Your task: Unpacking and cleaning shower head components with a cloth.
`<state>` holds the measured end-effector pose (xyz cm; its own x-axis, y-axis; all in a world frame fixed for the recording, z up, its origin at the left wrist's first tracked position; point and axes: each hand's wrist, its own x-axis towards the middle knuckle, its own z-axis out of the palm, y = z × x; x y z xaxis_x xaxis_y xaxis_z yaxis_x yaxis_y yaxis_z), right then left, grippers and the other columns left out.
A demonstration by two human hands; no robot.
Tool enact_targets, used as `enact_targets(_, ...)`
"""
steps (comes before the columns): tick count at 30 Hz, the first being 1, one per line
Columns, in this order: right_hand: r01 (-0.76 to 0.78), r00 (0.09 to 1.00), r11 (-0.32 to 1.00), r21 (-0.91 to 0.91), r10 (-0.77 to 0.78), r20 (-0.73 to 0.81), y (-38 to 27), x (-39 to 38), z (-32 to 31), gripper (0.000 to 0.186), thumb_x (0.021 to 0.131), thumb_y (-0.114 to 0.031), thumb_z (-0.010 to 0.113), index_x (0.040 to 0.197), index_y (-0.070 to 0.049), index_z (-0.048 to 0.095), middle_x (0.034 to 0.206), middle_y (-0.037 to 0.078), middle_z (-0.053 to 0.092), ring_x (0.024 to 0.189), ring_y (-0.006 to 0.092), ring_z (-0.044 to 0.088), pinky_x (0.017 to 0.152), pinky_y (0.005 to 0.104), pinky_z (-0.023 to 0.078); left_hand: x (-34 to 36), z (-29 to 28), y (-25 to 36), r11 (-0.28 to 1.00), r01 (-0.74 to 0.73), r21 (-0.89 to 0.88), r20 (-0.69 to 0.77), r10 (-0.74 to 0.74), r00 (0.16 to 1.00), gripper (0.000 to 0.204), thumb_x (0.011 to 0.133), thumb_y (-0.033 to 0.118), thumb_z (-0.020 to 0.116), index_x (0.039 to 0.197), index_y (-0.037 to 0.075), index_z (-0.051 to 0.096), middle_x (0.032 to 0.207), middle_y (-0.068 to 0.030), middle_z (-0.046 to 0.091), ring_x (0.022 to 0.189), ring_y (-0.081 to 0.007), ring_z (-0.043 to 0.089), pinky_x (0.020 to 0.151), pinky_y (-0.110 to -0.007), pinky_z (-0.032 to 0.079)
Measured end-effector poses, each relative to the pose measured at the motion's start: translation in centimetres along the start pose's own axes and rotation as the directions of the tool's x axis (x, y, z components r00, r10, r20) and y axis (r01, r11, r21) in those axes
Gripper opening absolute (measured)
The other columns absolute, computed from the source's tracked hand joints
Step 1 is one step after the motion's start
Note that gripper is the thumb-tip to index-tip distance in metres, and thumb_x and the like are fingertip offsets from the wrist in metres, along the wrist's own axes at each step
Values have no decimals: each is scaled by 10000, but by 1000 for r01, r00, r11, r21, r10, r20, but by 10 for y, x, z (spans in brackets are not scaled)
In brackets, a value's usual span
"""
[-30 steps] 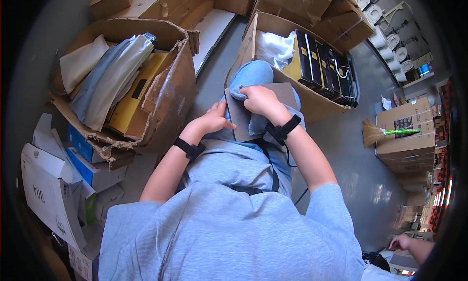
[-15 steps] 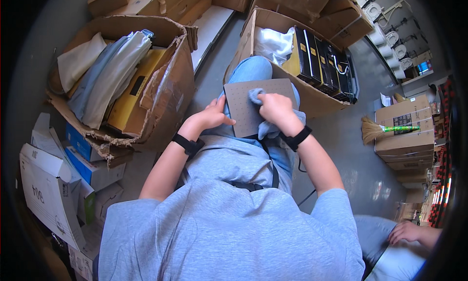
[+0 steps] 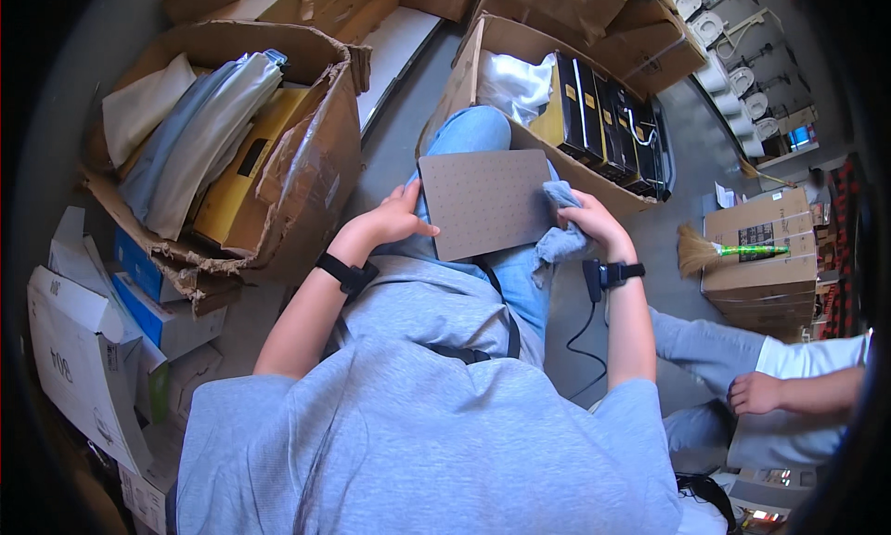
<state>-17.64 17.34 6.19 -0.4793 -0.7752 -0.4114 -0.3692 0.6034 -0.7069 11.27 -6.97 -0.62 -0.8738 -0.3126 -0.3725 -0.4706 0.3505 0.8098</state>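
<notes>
A flat grey-brown plate point(image 3: 487, 201) with rounded corners and rows of small dots lies across my lap on my blue jeans. My left hand point(image 3: 397, 218) grips its left edge, thumb on the top face and the other fingers along the side. Bunched in my right hand point(image 3: 594, 218) is a blue-grey cloth point(image 3: 561, 243), just beside the plate's right edge. Part of the cloth hangs down below the fingers. Both wrists wear black bands, and a cable runs down from the right one.
Ahead stands an open carton point(image 3: 455, 94) of black-and-yellow boxes. To the left is a torn carton point(image 3: 320, 178) with wrapped items; flattened white boxes point(image 3: 79, 349) lie nearer. Rightward are a broom point(image 3: 698, 250), a brown carton point(image 3: 761, 284) and another person's hand point(image 3: 756, 393).
My right hand has moved the cloth from the plate's upper middle to its right edge. The plate has turned slightly. The other person's arm and leg have come further into view.
</notes>
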Motion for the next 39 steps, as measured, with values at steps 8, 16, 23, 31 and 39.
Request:
enact_targets(8, 207, 967, 965, 164, -176, -184, -12, -82, -48, 376, 902, -228, 633, 1228, -48, 583, 947, -49, 591, 782, 32, 489, 692, 199, 414, -16, -14, 13, 983, -142, 114, -281, 169, 945, 837, 829, 283, 695, 1435, -87, 252, 1342, -325, 463, 1311, -375, 427, 1100, -369, 341)
enact_targets(16, 202, 961, 718, 666, -16, -275, -5, -101, -92, 356, 995, -415, 485, 1133, -89, 516, 672, -21, 433, 528, 89, 410, 492, 240, 360, -4, -34, 74, 864, -163, 476, -169, 272, 947, 672, 816, 317, 680, 1383, 67, 420, 1464, -196, 383, 1362, -345, 356, 1090, -657, 203)
enact_targets(23, 69, 943, 940, 333, 48, -331, 3, -57, -31, 297, 939, -189, 580, 1194, -38, 598, 768, -16, 554, 682, 56, 481, 622, 220, 406, 36, -8, 137, 724, -279, 630, 234, 166, 958, 704, 788, 344, 717, 1369, 56, 443, 1474, -184, 369, 1387, -342, 324, 1099, -669, 172)
enact_targets(31, 61, 923, 994, -89, -91, -375, -5, -41, 20, 264, 880, -173, 592, 1116, -58, 611, 989, 174, 644, 883, 388, 619, 725, 404, 497, 68, 82, 150, 509, -307, 804, 136, 345, 929, 800, 685, 349, 776, 1390, 143, 458, 1493, -198, 335, 1390, -419, 284, 1019, -716, 255)
enact_targets(39, -117, 897, 988, -104, 60, -437, -6, -25, 40, 245, 865, -138, 612, 1100, -71, 633, 914, 146, 631, 820, 355, 629, 692, 377, 499, 65, 101, 144, 605, -306, 735, 53, 400, 915, 476, 860, 256, 533, 1330, 177, 537, 1477, -166, 380, 1374, -408, 321, 1005, -748, 229)
